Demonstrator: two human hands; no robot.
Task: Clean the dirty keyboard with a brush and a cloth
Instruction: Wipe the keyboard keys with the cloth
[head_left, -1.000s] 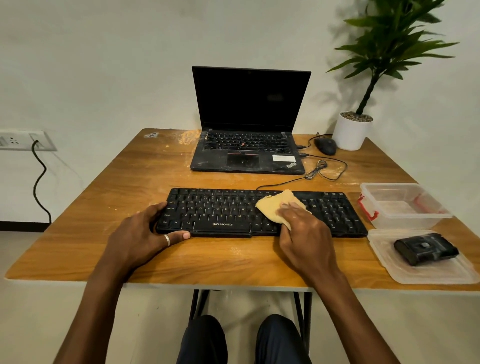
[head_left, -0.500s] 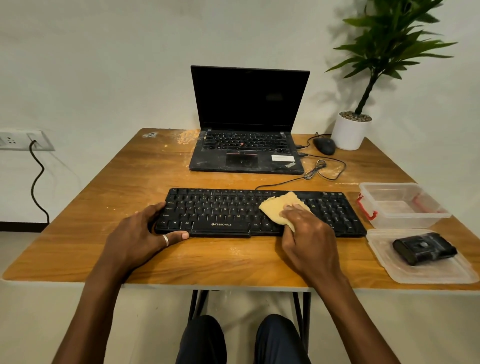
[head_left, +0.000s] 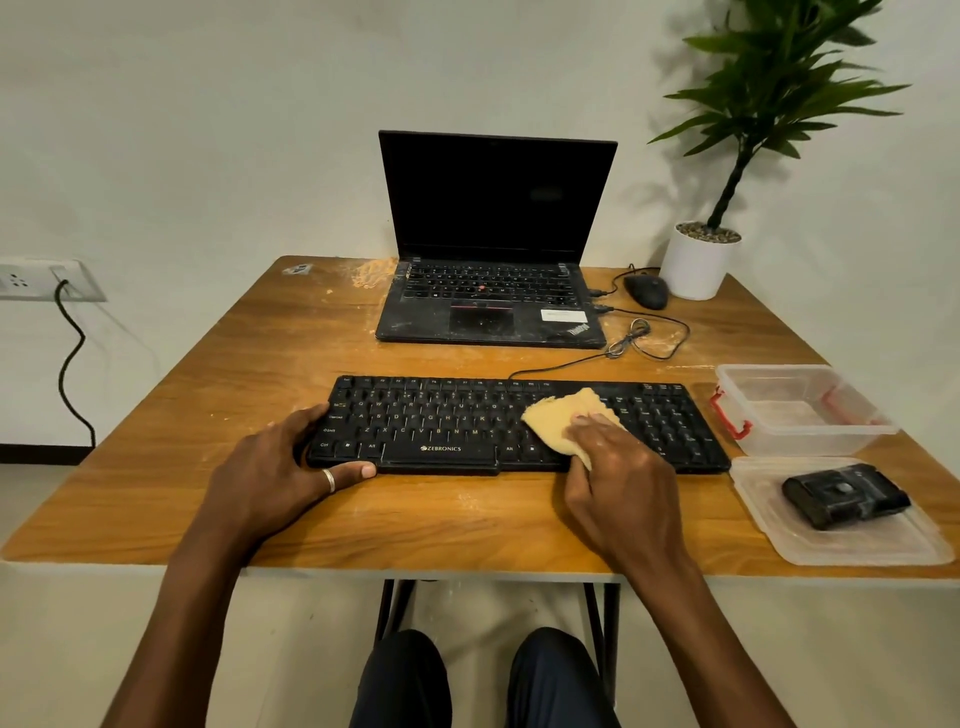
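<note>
Left hand (head_left: 270, 478) grips the keyboard (head_left: 441, 421) at its 9 o'clock end; right hand (head_left: 623, 483) clutches a cloth (head_left: 558, 421) pressed on keys toward 3 o'clock. Keyboard lies at 6 o'clock from the laptop (head_left: 493, 306).

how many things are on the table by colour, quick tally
black: 4 (laptop, keyboard, mouse, small device)
clear: 2 (box, lid)
yellow: 1 (cloth)
white: 1 (plant pot)
total: 8

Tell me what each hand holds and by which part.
The right hand grips the yellow cloth by its near edge, on the keyboard; the left hand holds the keyboard's left end.
</note>
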